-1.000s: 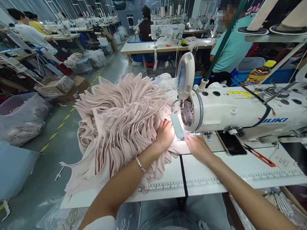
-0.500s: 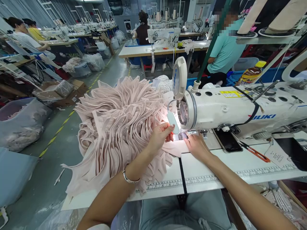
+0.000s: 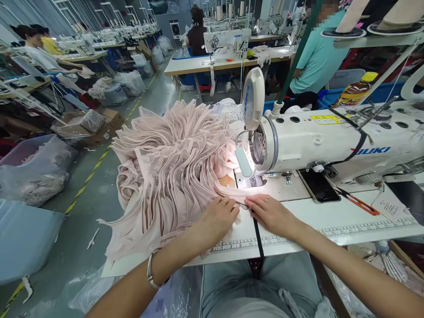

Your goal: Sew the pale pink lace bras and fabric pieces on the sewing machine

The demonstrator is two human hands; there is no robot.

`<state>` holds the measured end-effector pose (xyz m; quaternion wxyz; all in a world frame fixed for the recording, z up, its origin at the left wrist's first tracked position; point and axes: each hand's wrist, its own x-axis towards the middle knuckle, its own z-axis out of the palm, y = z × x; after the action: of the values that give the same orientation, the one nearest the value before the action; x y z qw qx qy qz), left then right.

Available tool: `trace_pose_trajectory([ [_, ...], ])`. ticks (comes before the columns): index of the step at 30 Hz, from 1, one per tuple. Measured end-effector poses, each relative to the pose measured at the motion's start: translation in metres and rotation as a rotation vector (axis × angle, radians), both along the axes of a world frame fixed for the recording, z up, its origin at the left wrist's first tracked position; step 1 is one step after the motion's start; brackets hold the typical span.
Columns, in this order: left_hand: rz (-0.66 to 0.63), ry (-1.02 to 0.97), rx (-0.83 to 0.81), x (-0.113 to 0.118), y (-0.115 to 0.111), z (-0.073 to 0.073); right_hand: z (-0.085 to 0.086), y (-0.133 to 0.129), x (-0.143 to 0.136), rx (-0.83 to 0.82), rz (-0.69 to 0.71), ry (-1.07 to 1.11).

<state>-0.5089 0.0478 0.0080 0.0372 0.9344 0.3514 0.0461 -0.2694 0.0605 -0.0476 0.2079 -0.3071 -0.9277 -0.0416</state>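
A pale pink fabric piece (image 3: 236,191) stretches in front of the sewing machine (image 3: 298,141), its left end running into a large pile of matching pink fabric pieces (image 3: 175,172). My left hand (image 3: 218,217) is closed on the piece's near edge, with fingers bent and a ring showing. Just to its right, my right hand (image 3: 274,215) pinches the same edge, its fingertips partly hidden by the cloth. Beyond both hands lies the lit metal needle plate (image 3: 251,181), with a pale blue-grey flap (image 3: 244,162) hanging above it.
On the white table, right of the plate, lie a phone (image 3: 320,186), orange-handled scissors (image 3: 361,204) and a paper tag (image 3: 391,205). A bottle (image 3: 356,90) stands behind the machine. Co-workers sit at other machines. Bins and bags line the floor at left.
Both hands have come away from the needle area toward me, now side by side on the fabric edge. My left hand has left the hanging flap. The view has shifted slightly.
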Motion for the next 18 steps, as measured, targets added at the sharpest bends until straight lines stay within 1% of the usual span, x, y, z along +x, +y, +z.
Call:
trace_pose_trajectory([
  [1,-0.027,0.078,-0.017,-0.003,-0.005,0.001,-0.002,0.001,-0.001,-0.012,-0.077,0.004],
  [3,-0.058,0.15,-0.115,-0.004,-0.007,0.004,-0.005,0.004,-0.002,-0.031,-0.195,0.001],
  [4,-0.061,0.152,-0.141,-0.001,-0.005,0.005,-0.006,0.005,-0.002,-0.031,-0.217,-0.001],
  [5,-0.06,0.145,-0.125,0.003,0.0,0.005,-0.007,0.005,-0.001,-0.025,-0.215,-0.001],
  [7,-0.049,0.132,0.028,0.013,0.014,0.003,-0.008,0.006,0.001,0.001,-0.179,-0.007],
  [8,-0.052,0.14,0.125,0.019,0.021,0.0,-0.007,0.007,0.003,0.02,-0.187,-0.013],
  [9,-0.066,0.161,0.204,0.024,0.029,-0.002,-0.006,0.009,0.007,0.043,-0.244,-0.019],
  [10,-0.088,0.193,0.253,0.028,0.036,-0.005,-0.003,0.014,0.013,0.068,-0.355,-0.022],
  [13,-0.128,0.243,0.286,0.034,0.051,-0.011,0.009,0.033,0.036,0.091,-0.817,-0.06],
  [14,-0.123,0.22,0.273,0.035,0.055,-0.012,0.014,0.039,0.043,0.054,-0.903,-0.108],
  [16,-0.054,0.076,0.215,0.036,0.063,-0.013,0.022,0.048,0.053,-0.026,-0.985,-0.181],
  [18,0.121,-0.204,0.106,0.036,0.07,-0.011,0.025,0.049,0.055,-0.07,-0.99,-0.196],
])
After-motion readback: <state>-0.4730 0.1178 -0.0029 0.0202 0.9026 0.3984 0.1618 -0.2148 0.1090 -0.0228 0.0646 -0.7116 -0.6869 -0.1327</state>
